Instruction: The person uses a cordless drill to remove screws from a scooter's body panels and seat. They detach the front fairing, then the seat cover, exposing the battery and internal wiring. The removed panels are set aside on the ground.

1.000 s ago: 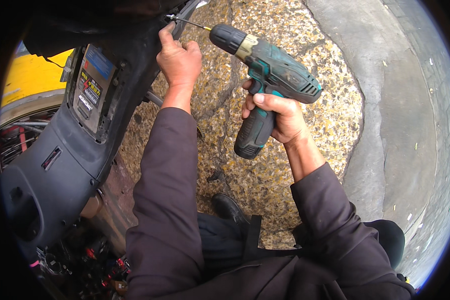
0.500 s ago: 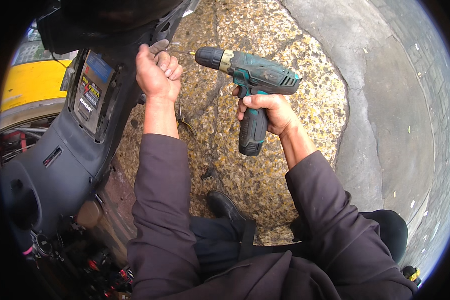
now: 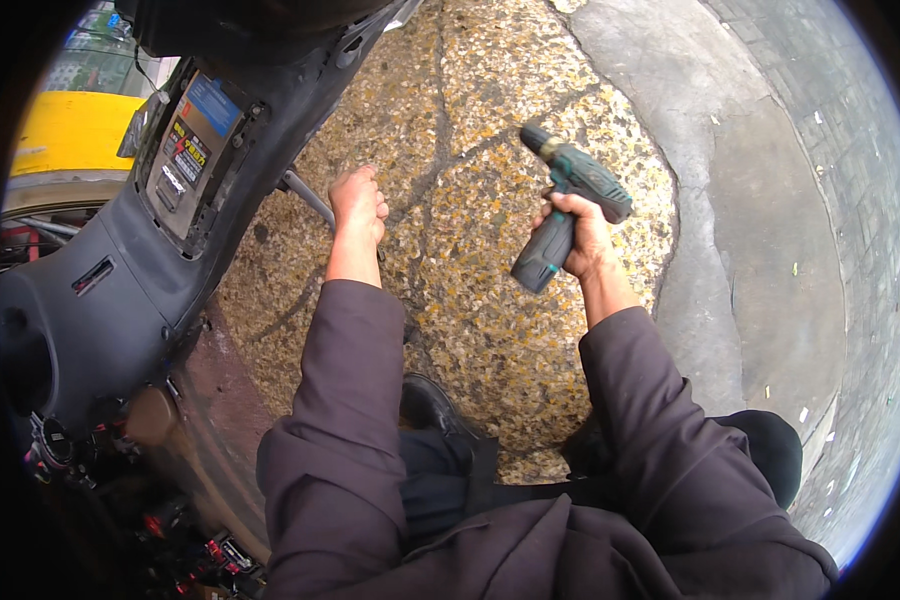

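Observation:
My right hand (image 3: pixel 592 240) grips a black and teal cordless drill (image 3: pixel 592 183) by its handle. The chuck points up and to the left over the ground; I cannot make out a bit in it. My left hand (image 3: pixel 358 207) is closed in a fist, and its fingers hide whatever may be in them. It hangs beside a grey metal bar (image 3: pixel 310 197) that juts from under a dark grey scooter body (image 3: pixel 135 270). The drill is well apart from the scooter. An uncovered recess in the body shows a labelled panel (image 3: pixel 192 150).
Speckled yellow-brown stone (image 3: pixel 490 330) lies below my hands, with grey concrete (image 3: pixel 760 220) to the right. A yellow panel (image 3: pixel 70 130) stands beyond the scooter. Dark and red parts (image 3: pixel 170 520) crowd the lower left. My shoe (image 3: pixel 428 402) is near the middle.
The drill has swung away from the scooter, to the right and lower, its chuck tilting up. My left hand has come down and right, away from the scooter's upper panel, still closed.

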{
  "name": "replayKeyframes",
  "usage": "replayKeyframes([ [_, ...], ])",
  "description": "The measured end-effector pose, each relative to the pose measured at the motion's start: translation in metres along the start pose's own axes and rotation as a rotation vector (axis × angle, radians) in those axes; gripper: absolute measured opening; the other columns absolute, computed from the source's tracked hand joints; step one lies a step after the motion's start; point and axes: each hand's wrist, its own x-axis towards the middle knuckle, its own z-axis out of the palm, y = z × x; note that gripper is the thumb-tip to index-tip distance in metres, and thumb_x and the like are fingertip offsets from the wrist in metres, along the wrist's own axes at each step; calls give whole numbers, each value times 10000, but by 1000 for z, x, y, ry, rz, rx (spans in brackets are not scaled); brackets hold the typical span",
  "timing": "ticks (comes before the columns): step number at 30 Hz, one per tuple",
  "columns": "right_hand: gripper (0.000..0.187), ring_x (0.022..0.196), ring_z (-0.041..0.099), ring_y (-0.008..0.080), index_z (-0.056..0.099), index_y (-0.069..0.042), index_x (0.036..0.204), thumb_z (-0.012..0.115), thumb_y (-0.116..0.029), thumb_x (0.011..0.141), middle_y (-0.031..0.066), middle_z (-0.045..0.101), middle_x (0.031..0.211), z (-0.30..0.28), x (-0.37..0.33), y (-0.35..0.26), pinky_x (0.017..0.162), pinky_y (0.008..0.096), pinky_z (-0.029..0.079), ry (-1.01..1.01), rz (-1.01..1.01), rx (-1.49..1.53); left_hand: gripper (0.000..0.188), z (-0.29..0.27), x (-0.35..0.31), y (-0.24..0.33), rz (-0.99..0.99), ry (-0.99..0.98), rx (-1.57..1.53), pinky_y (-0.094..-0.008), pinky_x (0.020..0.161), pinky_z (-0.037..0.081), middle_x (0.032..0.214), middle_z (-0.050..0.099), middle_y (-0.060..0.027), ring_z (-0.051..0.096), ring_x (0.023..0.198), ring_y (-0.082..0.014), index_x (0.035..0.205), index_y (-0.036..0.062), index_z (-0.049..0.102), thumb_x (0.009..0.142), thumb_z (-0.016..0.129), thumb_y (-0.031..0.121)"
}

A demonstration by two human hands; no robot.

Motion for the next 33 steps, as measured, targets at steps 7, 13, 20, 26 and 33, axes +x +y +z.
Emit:
replayKeyframes([
  [7,192,707,644,293,574,-10,975,635,-136,844,113,610,772,-30,14,-4,674,446,564,248,-26,51,193,44,25,-54,391,-93,734,-358,609,502,771,680,-76,618,661,-196,925,-2,675,887,679,188],
  [13,207,666,599,172,658,-8,904,772,-129,781,69,653,825,-33,18,21,614,325,500,581,-145,-419,313,81,48,-73,333,-153,1098,-416,779,518,875,712,-162,687,850,-297,932,-3,681,868,706,302],
  [20,485,733,690,215,708,72,873,793,-394,768,164,711,825,-42,16,16,668,357,532,625,-26,-1055,413,115,66,-79,150,-187,1317,-467,898,504,1122,669,-186,639,1073,-363,1135,45,591,925,649,395],
  [26,596,618,703,282,684,74,805,742,-520,801,185,699,736,-38,17,6,645,391,560,626,159,-1272,346,118,81,-90,159,-208,1330,-485,901,508,1156,664,-195,635,1090,-378,1168,57,603,956,594,331],
  [33,630,530,676,243,665,75,750,701,-546,853,162,674,654,-20,12,-12,508,346,550,486,295,-1393,218,102,85,-98,-29,-276,541,-322,436,372,623,527,-42,510,512,-154,808,89,567,949,521,249],
])
